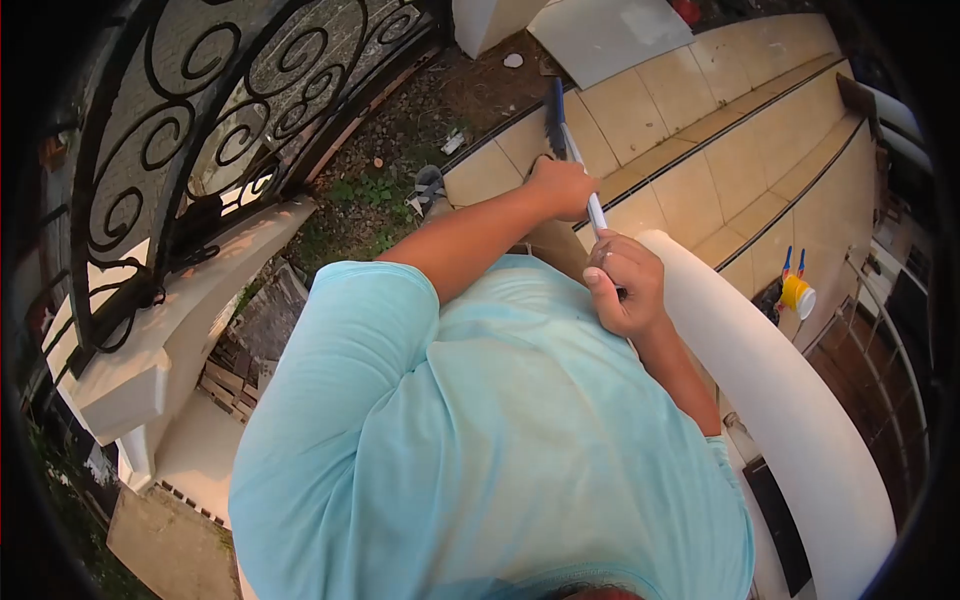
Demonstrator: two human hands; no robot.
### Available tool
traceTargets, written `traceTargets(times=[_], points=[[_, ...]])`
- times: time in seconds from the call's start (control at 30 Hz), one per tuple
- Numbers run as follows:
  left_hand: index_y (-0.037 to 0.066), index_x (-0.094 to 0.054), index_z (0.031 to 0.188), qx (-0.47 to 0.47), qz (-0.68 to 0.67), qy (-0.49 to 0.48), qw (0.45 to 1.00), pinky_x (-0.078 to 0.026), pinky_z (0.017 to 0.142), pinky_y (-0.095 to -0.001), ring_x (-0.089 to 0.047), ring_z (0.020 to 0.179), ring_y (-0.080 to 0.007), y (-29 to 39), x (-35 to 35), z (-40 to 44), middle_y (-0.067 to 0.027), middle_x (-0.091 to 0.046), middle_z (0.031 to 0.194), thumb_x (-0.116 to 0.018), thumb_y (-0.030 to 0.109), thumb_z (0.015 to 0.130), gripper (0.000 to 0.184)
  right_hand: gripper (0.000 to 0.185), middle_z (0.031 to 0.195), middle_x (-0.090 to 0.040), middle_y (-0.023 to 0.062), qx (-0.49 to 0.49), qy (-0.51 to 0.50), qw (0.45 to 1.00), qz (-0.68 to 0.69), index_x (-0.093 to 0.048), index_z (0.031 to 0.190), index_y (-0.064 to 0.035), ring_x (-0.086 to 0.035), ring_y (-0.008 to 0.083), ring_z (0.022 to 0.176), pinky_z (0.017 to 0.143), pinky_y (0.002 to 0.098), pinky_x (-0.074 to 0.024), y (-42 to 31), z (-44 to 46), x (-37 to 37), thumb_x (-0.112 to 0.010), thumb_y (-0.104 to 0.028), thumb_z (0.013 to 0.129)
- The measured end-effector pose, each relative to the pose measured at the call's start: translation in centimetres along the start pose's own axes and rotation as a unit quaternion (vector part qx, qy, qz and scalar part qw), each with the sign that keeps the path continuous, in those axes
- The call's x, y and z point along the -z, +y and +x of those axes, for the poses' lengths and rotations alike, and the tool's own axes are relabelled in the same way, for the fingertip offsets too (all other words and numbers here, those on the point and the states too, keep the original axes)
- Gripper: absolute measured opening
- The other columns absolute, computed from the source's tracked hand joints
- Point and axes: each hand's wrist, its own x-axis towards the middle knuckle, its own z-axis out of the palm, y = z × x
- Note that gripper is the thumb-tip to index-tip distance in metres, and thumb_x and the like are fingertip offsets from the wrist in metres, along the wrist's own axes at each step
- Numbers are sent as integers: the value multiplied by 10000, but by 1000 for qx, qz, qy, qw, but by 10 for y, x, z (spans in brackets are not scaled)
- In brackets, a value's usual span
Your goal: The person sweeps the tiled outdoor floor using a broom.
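Both my hands are closed around the light-coloured handle of a broom [597, 213]. My left hand [563, 188] grips lower down, nearer the broom head. My right hand [626, 283] wraps round the upper part, close to my chest, with its thumb showing. The broom head [555, 118] is blue with dark bristles and reaches over the edge of the beige tiled steps [620, 115]. Whether the bristles touch the tile, I cannot tell. Part of the handle is hidden by my fingers.
A black scrolled iron gate [190, 110] stands at left beside soil and weeds [370, 190]. A thick white curved rail or wall [780, 400] runs along my right. Beyond it is a yellow-and-white container [797, 296]. A grey slab [610, 40] lies on top of the tiles.
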Motion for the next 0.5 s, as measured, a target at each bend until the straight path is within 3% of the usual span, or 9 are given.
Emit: traceTargets(times=[0.03,0.1,0.27,0.33,0.37,0.4,0.5], points=[[288,-691,1111,-18,-5,-4,1000,-530,743,-474,-702,918,-311,-7,-9,7,-78,-697,1005,-684,419,810,328,250,589,-506,78,-24,24,999,-26,-523,650,-18,-505,273,535,802,439,-562,7,-5,-16,-653,-72,857],[322,-689,1111,-69,146,62,985,-516,782,-476,-696,961,-314,-25,-38,10,-63,-703,1048,-687,398,809,311,251,594,-518,83,-51,67,996,-31,-526,647,-13,-515,273,540,810,441,-563,19,-9,-50,-639,-63,865],[312,-687,1092,12,55,-55,997,-513,798,-470,-698,982,-287,-55,-23,-15,-48,-717,1058,-685,401,812,294,252,590,-527,85,-73,130,988,39,-535,670,22,-582,232,607,905,445,-532,13,5,-71,-523,-26,917],[292,-690,1071,63,40,-80,994,-526,779,-459,-706,965,-274,-62,-5,-36,-49,-729,1013,-675,388,818,271,280,600,-528,101,-85,148,975,140,-515,634,21,-543,254,568,790,401,-557,15,12,-76,-575,-19,905],[278,-692,1060,81,33,-84,993,-533,769,-452,-711,952,-270,-64,2,-45,-53,-734,989,-667,376,823,258,273,594,-513,100,-96,167,968,162,-512,648,28,-511,220,571,660,348,-497,17,11,-82,-577,-20,909],[278,-692,1060,69,41,-94,992,-533,769,-452,-711,952,-270,-70,-2,-50,-53,-734,989,-667,376,823,258,273,594,-513,100,-104,183,964,160,-512,648,28,-511,220,571,660,348,-497,16,7,-84,-577,-20,909],[254,-695,1057,104,56,-93,989,-543,740,-439,-716,929,-280,-70,-9,-55,-73,-737,953,-666,366,818,266,261,575,-471,85,-101,139,962,211,-515,665,38,-409,189,539,522,342,-321,11,0,-71,-587,-32,905]])
